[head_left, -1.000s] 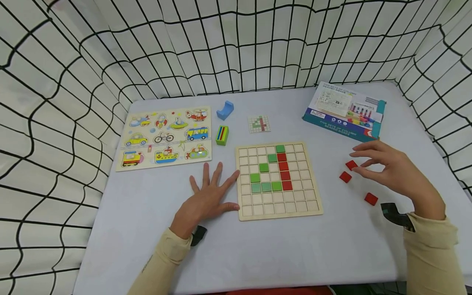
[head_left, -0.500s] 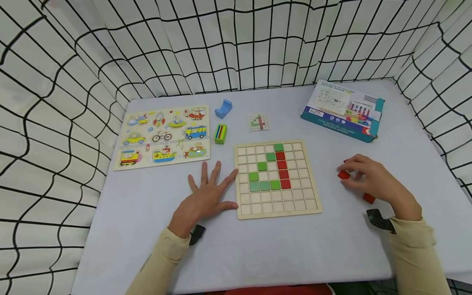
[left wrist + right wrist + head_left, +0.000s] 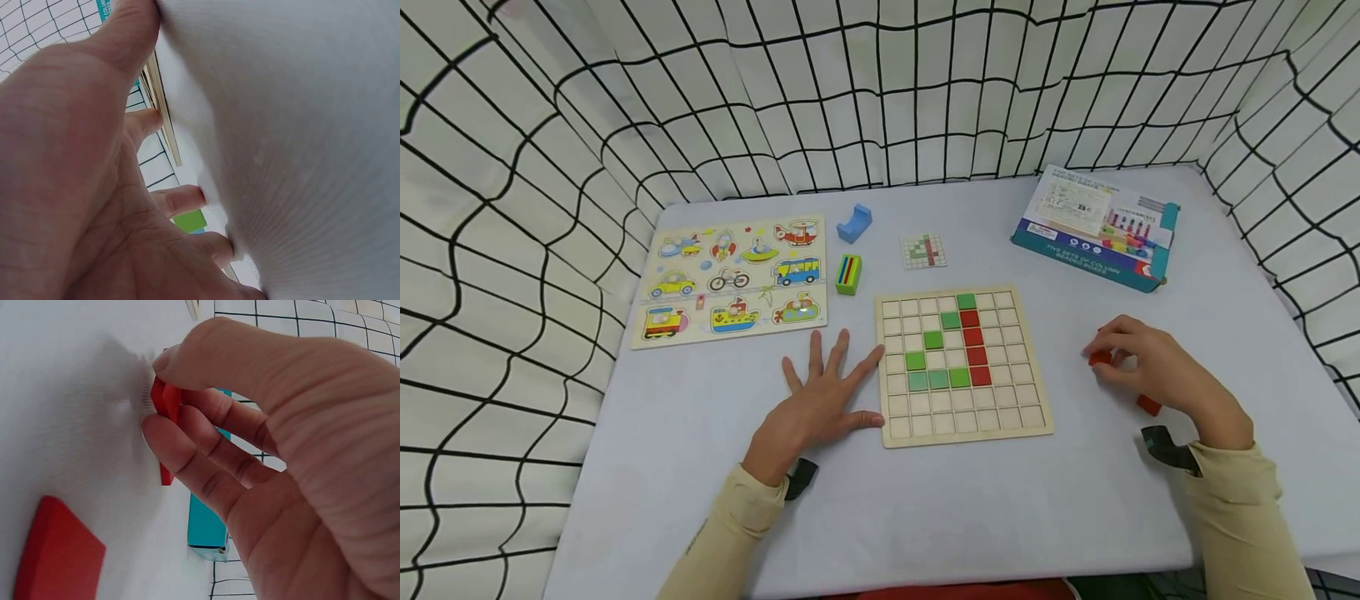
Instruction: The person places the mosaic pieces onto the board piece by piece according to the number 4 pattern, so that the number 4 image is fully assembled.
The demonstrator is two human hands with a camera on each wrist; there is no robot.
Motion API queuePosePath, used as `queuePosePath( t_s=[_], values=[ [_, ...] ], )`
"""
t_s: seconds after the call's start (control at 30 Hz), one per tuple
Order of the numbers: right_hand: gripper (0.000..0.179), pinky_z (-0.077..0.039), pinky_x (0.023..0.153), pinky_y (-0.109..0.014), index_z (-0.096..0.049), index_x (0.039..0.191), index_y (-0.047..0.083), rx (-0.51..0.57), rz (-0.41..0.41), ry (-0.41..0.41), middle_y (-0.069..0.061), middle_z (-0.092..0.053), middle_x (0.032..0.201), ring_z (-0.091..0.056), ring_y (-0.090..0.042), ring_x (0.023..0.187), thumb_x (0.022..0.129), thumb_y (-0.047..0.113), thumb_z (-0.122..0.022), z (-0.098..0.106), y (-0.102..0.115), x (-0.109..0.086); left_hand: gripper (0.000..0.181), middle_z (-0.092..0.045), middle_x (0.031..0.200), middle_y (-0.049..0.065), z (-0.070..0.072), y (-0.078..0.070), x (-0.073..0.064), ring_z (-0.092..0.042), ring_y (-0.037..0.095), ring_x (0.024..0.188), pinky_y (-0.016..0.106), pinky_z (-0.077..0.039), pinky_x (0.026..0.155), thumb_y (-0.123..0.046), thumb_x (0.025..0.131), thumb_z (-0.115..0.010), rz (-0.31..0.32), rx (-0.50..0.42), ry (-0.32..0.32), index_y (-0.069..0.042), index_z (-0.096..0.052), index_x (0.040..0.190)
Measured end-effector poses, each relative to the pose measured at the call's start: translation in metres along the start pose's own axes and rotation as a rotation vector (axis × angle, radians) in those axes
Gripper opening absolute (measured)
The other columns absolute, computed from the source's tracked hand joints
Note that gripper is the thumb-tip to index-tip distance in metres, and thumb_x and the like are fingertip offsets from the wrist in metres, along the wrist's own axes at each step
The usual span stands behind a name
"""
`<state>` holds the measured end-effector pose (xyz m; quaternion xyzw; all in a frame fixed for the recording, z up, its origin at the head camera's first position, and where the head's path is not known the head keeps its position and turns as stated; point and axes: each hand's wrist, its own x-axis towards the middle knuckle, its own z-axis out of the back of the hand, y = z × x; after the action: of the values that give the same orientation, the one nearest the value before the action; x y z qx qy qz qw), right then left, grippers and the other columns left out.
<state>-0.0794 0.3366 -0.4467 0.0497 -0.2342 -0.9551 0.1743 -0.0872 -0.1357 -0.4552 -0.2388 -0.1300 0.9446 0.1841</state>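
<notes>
My right hand (image 3: 1161, 375) pinches a small red square tile (image 3: 166, 399) between thumb and fingertips, close to the white tabletop. A second red tile (image 3: 166, 475) shows partly behind the fingers in the right wrist view. Nearer the wrist lies another red tile (image 3: 1148, 405), apart from the hand. My left hand (image 3: 816, 408) rests with fingers spread at the left edge of the wooden grid board (image 3: 942, 426). Thumb and index fingertips touch that edge. On the board, green tiles (image 3: 933, 339) form a diagonal and a row, beside a column of red tiles (image 3: 973, 337).
A small printed grid card (image 3: 924, 252) lies behind the board. A vehicle picture puzzle (image 3: 730, 282), a green block with colored bars (image 3: 848, 275) and a blue curved block (image 3: 854, 224) are at left. A flat carton (image 3: 1093, 229) sits back right. Black netting surrounds the table.
My right hand has moved left and toward me from the farther red tile to the nearer one, and its fingers have closed on that tile. The left hand has stayed in place.
</notes>
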Motion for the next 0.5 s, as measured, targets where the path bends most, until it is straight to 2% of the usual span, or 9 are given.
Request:
queuePosePath(
  t_s=[0.17,0.27,0.4,0.5],
  values=[
    [0.027,-0.058,0.074,-0.021,-0.084,0.106,0.013,-0.020,0.078,-0.103,-0.003,-0.070,0.111,-0.063,-0.014,0.096,0.082,0.002,-0.091,0.005,0.003,-0.002,0.098,0.004,0.181,0.022,0.000,0.000,0.001,0.020,0.056,0.162,0.091,0.004,0.116,-0.060,0.094,-0.075,-0.002,0.004,-0.002,-0.035,-0.021,0.172],
    [0.030,-0.055,0.073,-0.015,-0.084,0.105,0.011,-0.020,0.137,-0.167,-0.001,-0.069,0.110,-0.060,-0.010,0.091,0.078,-0.001,-0.092,0.008,0.007,-0.002,0.098,0.003,0.181,0.022,0.000,0.000,0.000,0.019,0.057,0.163,0.091,0.004,0.116,-0.060,0.094,-0.075,-0.004,0.006,-0.008,-0.035,-0.022,0.172],
    [0.039,-0.050,0.074,-0.005,-0.084,0.104,0.009,-0.026,0.239,-0.254,-0.002,-0.069,0.110,-0.061,-0.010,0.089,0.071,-0.007,-0.094,0.013,0.016,0.001,0.097,0.002,0.181,0.023,0.000,0.000,0.000,0.018,0.058,0.162,0.092,0.003,0.115,-0.059,0.094,-0.076,-0.007,0.004,-0.013,-0.034,-0.023,0.172],
    [0.045,-0.050,0.074,-0.002,-0.083,0.105,0.010,-0.027,0.285,-0.287,-0.003,-0.069,0.110,-0.063,-0.010,0.089,0.067,-0.011,-0.095,0.019,0.025,0.003,0.098,0.003,0.181,0.023,0.000,0.000,0.000,0.018,0.058,0.162,0.092,0.003,0.115,-0.059,0.094,-0.075,-0.007,0.002,-0.011,-0.034,-0.022,0.172]
  ],
)
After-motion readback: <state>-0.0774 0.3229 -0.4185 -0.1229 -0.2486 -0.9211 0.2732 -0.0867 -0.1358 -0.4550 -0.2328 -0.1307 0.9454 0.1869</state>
